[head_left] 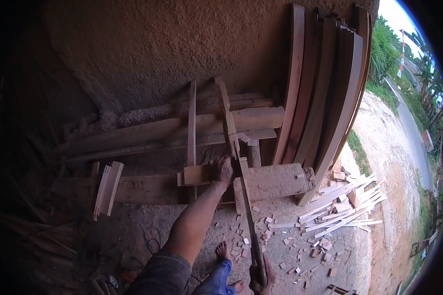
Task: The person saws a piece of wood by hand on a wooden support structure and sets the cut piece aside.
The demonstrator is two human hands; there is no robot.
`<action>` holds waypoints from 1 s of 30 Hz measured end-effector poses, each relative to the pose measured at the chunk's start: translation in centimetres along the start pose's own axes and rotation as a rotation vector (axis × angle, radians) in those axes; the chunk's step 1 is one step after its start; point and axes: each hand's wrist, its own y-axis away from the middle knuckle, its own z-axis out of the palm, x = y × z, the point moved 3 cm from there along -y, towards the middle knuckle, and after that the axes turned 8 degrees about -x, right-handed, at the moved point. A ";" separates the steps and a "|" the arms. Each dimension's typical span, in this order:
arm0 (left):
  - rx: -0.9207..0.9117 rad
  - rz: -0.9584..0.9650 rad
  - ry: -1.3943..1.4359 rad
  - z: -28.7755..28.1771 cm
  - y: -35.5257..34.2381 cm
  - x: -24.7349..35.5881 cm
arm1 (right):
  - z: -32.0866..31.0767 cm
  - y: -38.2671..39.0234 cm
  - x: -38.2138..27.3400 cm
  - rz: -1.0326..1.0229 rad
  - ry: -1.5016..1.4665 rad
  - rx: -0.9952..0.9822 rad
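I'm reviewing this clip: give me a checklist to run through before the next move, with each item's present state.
1. Right hand on the long saw-like tool: ok, closed around its near end.
2. Left hand steadying the wood block: cannot tell; it is at the block's right end, but its grip is unclear.
3. Left hand well clear of the tool: not ok in my judgement; it sits right beside the far end.
4. Tool's edge fit for use: cannot tell, too small to see.
5. Feet protected: not ok; the feet are bare, near scattered offcuts.
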 end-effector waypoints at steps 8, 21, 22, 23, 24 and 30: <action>-0.183 -0.005 -0.109 1.1 -0.5 -0.3 | 1.1 -11.2 -5.4 -0.172 -0.245 0.155; -0.329 -0.020 0.109 -1.3 -0.4 0.7 | -0.2 -10.3 -6.5 -0.218 -0.152 0.111; -0.300 -0.012 0.102 -1.4 -0.2 0.7 | 0.0 -10.2 -6.3 -0.198 -0.167 0.102; -0.263 -0.009 0.093 -1.7 -0.2 0.4 | 0.1 -10.0 -6.2 -0.183 -0.185 0.086; -0.229 0.005 0.092 -1.4 -0.1 0.0 | 0.1 -9.9 -6.2 -0.168 -0.203 0.071; -0.280 0.008 -0.009 -0.1 -0.3 -1.0 | 0.0 -9.9 -5.6 -0.183 -0.184 0.033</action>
